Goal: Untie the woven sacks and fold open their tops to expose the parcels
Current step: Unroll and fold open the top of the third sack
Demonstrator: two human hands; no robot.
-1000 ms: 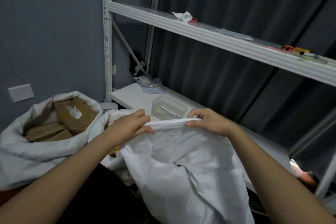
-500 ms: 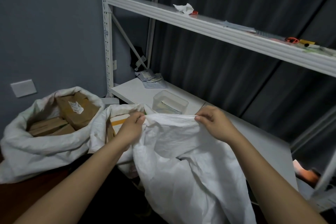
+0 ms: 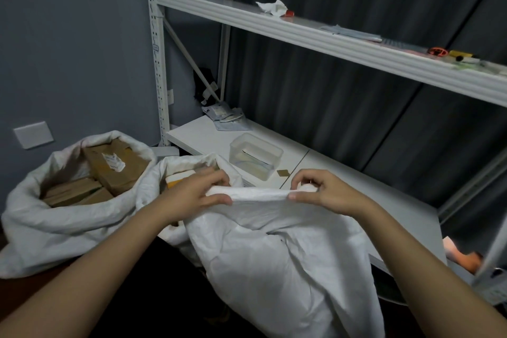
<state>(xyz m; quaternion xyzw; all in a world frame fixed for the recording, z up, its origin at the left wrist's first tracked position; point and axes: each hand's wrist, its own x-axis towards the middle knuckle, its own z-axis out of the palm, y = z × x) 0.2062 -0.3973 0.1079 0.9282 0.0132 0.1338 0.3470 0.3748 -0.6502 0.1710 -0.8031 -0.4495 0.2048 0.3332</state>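
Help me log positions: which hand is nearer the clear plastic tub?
Right. The right hand sits just in front of the clear plastic tub; the left hand is farther, off to its left.

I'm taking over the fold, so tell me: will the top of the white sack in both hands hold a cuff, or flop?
The white sack looks floppy: its top sags between the left hand and right hand. Its sharp creases suggest folds may hold. The open sack beside it keeps a rolled rim.
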